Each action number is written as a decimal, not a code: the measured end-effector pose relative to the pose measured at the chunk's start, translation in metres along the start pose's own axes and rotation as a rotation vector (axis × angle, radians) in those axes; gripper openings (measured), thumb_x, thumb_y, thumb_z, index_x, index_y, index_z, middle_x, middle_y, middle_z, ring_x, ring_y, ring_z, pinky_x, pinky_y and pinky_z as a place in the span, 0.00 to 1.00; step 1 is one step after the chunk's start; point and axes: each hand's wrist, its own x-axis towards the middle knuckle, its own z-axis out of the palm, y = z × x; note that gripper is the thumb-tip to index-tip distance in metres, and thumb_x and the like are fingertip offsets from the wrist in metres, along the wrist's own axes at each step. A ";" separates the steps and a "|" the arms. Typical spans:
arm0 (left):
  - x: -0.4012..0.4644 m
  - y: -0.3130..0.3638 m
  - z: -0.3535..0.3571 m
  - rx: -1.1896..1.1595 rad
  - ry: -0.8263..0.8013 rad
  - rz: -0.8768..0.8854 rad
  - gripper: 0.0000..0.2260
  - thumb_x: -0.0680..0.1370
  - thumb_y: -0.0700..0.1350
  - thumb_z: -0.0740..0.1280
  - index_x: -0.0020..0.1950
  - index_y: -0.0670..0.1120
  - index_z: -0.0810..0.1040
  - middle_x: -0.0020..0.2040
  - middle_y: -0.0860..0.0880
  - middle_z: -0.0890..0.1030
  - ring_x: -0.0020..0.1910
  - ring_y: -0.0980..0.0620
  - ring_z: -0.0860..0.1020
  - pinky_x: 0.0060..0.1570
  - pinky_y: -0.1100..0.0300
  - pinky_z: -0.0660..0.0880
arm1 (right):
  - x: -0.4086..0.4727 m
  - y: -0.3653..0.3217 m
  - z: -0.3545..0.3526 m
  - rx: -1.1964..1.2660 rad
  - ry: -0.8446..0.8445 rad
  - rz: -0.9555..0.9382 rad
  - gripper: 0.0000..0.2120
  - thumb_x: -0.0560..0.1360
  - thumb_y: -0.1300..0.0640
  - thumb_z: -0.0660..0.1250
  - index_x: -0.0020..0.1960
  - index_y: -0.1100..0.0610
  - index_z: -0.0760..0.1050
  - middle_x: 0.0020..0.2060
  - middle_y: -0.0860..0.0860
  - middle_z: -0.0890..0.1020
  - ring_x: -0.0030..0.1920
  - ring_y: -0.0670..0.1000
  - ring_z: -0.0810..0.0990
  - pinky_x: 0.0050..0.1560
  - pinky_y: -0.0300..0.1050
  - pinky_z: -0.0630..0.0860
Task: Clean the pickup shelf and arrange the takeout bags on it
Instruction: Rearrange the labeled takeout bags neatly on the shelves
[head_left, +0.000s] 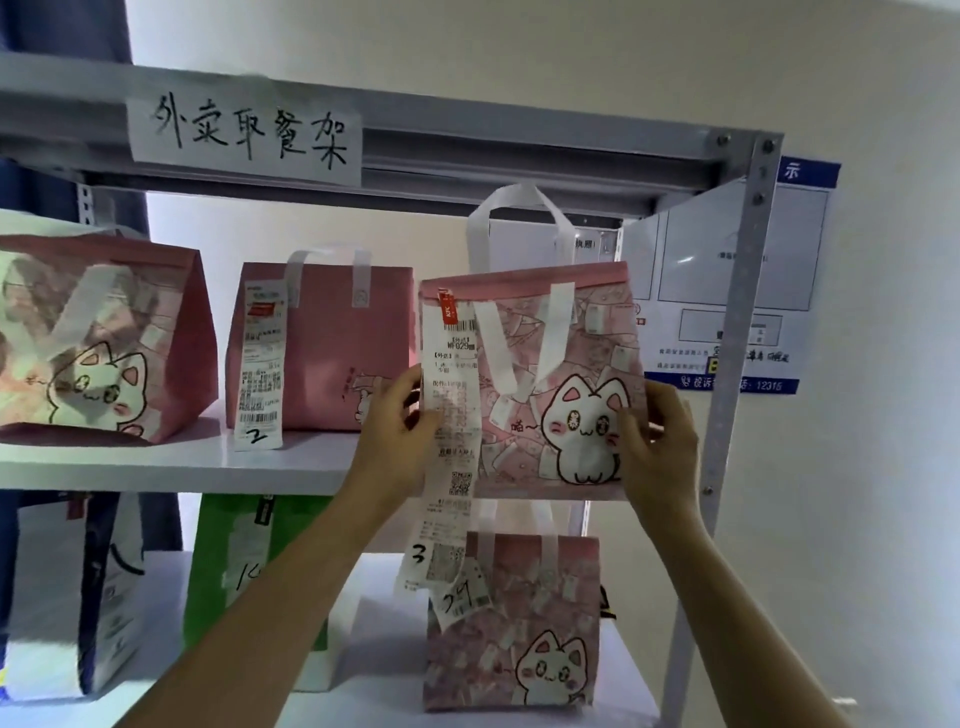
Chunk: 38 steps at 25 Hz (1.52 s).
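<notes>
Hands both on pink cat bag (550, 384): left hand (397, 421) and right hand (660, 431) fingers gripping its sides, bag at right end of middle shelf (171, 462), receipt (449, 415) marked 3 dangling below.

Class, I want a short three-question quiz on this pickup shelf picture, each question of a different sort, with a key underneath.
1. True or false: the pink cat bag on the right of the middle shelf is gripped by both the left hand and the right hand.
2. Multiple choice: the handwritten number at the bottom of the receipt on the plain pink bag is A) 2, B) 7, C) 9.
3. Fill in: the bag on the lower shelf between the white bag and the lower cat bag is coloured ____.

Key: 1 true; 2 A; 3 green.
</notes>
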 end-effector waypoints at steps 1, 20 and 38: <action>0.001 -0.009 0.000 0.061 0.023 -0.005 0.15 0.81 0.42 0.65 0.67 0.56 0.75 0.64 0.49 0.77 0.59 0.53 0.78 0.56 0.53 0.80 | 0.003 0.007 0.002 -0.039 0.005 0.011 0.07 0.80 0.61 0.66 0.57 0.54 0.76 0.51 0.55 0.79 0.48 0.51 0.80 0.40 0.36 0.77; 0.032 -0.031 0.030 0.338 -0.067 -0.147 0.22 0.81 0.37 0.61 0.73 0.52 0.69 0.65 0.52 0.78 0.43 0.58 0.77 0.27 0.73 0.73 | 0.024 0.036 0.018 -0.378 -0.059 0.271 0.20 0.81 0.50 0.62 0.71 0.53 0.68 0.61 0.55 0.81 0.54 0.56 0.82 0.55 0.61 0.80; -0.113 -0.055 0.010 0.555 0.005 0.085 0.13 0.79 0.39 0.65 0.61 0.50 0.79 0.61 0.54 0.77 0.56 0.62 0.73 0.52 0.80 0.66 | -0.128 0.042 -0.010 -0.205 -0.255 0.084 0.15 0.79 0.61 0.66 0.65 0.54 0.76 0.58 0.51 0.78 0.56 0.47 0.77 0.55 0.30 0.72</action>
